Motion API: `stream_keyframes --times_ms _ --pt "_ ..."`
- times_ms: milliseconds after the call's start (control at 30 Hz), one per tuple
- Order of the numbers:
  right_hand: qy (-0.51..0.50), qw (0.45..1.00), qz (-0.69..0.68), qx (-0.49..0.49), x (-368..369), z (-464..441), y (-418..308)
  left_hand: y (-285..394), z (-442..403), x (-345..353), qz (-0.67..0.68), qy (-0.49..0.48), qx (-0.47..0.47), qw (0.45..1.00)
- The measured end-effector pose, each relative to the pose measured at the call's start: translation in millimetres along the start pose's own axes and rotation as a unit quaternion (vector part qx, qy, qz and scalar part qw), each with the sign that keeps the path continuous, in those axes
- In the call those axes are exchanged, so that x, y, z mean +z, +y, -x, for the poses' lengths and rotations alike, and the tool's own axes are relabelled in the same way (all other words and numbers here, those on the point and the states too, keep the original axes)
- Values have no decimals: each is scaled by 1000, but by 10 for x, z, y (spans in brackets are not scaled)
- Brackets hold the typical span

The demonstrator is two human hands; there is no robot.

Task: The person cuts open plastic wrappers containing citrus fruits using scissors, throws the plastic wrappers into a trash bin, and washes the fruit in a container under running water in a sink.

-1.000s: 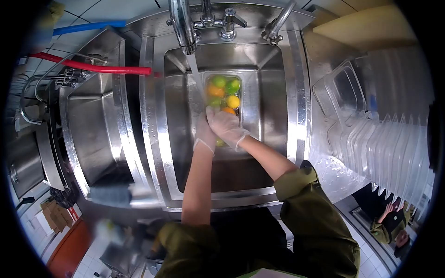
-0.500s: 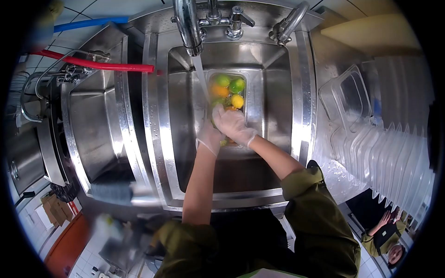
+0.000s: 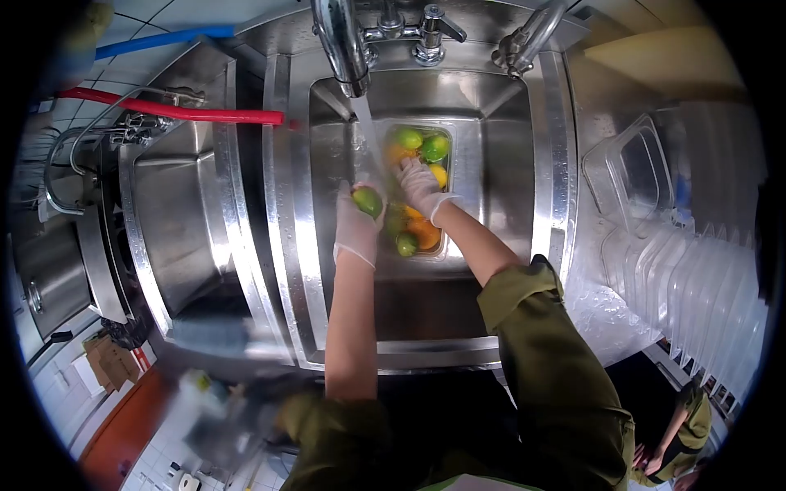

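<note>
My left hand (image 3: 358,219), in a clear glove, is closed round a green lime (image 3: 367,201) at the left of a clear container (image 3: 449,155) in the steel sink. My right hand (image 3: 419,185), gloved too, reaches over the container, its fingertips among the fruit; what they touch is hidden. Several limes, a yellow lemon (image 3: 439,175) and orange fruit (image 3: 423,234) lie in the container. Water runs from the faucet (image 3: 352,78) beside the container's left edge.
Clear lids or containers (image 3: 696,278) stand in a row on the right drainboard. A second sink (image 3: 180,221) is at the left, with a red hose (image 3: 205,114) and a blue hose (image 3: 164,41) above it. Another person's arm (image 3: 673,430) shows at the lower right.
My hands have moved apart. The left one has come leftward out of the container with a lime; the right one has moved up over the fruit. The co-worker at lower right has shifted.
</note>
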State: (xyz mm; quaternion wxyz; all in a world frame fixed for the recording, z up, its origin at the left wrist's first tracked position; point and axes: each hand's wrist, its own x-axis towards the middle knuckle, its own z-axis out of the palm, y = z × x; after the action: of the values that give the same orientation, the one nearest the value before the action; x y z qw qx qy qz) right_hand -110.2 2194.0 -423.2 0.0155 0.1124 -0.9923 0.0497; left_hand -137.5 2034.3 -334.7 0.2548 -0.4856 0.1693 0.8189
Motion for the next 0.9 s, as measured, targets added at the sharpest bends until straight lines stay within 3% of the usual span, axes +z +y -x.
stream_keyframes --times_ms 67,100,167,267,300,400,433,533,567,667,700,733,800,867,900 --pt "-190 980 -44 50 -86 -143 -99 -163 234 123 40 23 -29 999" --pt "-223 970 -69 70 -187 -160 -117 -152 126 -14 53 -25 -58 997" --pt "-291 942 -117 117 -408 -137 -152 -218 247 66 -81 43 1 996" --pt "-173 863 -380 282 -476 -23 -46 -341 107 -43 -270 82 93 955" --pt "-139 757 -522 368 -658 9 2 -383 38 -84 -326 82 126 933" --pt "-134 560 -691 437 -954 78 206 -590 36 -9 -451 -24 154 879" --pt "-116 562 -688 445 -925 111 216 -671 96 115 -452 -28 167 876" --pt "-96 469 -709 517 -932 105 197 -885 348 521 -457 -31 205 865" --pt "-120 483 -686 531 -885 71 123 -914 389 581 -461 -28 219 860" --pt "-149 635 -603 460 -403 1 -167 -942 283 563 -373 -6 320 871" --pt "-114 667 -604 422 -424 -33 -249 -652 -18 353 -445 -36 276 851" --pt "-81 695 -603 383 -488 -40 -351 -515 -7 304 -428 -56 261 864" --pt "-67 703 -623 337 -698 -96 -455 -326 70 226 -392 -92 234 885" --pt "-105 665 -663 327 -1105 -195 -426 -298 227 396 -366 -36 216 905" --pt "-142 547 -748 349 -1376 -159 -392 -341 326 511 -351 -8 203 914"
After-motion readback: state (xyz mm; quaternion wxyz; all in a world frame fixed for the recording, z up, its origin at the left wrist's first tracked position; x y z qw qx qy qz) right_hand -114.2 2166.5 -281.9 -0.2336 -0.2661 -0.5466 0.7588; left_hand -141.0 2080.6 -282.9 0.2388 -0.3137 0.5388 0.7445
